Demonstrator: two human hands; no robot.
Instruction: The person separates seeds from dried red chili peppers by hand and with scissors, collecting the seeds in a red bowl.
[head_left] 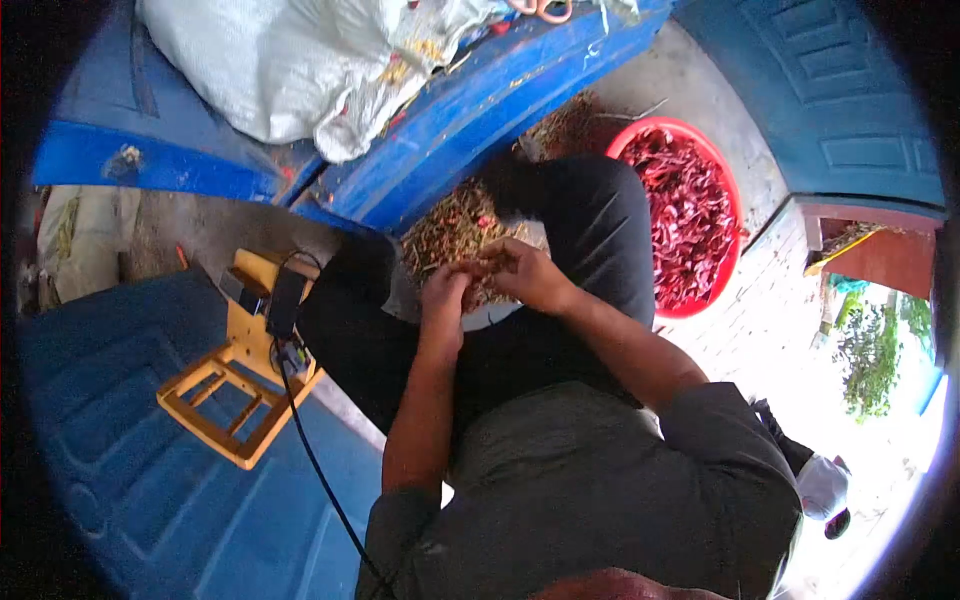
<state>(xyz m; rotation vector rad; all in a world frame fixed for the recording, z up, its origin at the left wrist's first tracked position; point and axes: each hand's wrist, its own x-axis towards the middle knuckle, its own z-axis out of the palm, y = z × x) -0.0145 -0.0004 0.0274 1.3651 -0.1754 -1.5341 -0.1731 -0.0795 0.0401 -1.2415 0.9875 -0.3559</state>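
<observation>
My left hand (446,291) and my right hand (528,274) come together between my knees, low over a heap of brownish stems and bits (440,235) with a few red pieces in it. Both hands have their fingers drawn closed in a pinch, the fingertips close to each other. Whatever is between them is too small and dark to make out. The heap lies on a pale container or sheet (495,316), partly hidden by my hands and legs. Beside my right knee stands a red basin (735,215) full of dark red dried chillies (688,210).
A blue table (450,120) stands in front of me with a stuffed white sack (270,70) on it. At left is a yellow wooden chair (240,370) holding a black device (287,300) with a cable. Blue doors flank both sides. Another person (822,488) is at lower right.
</observation>
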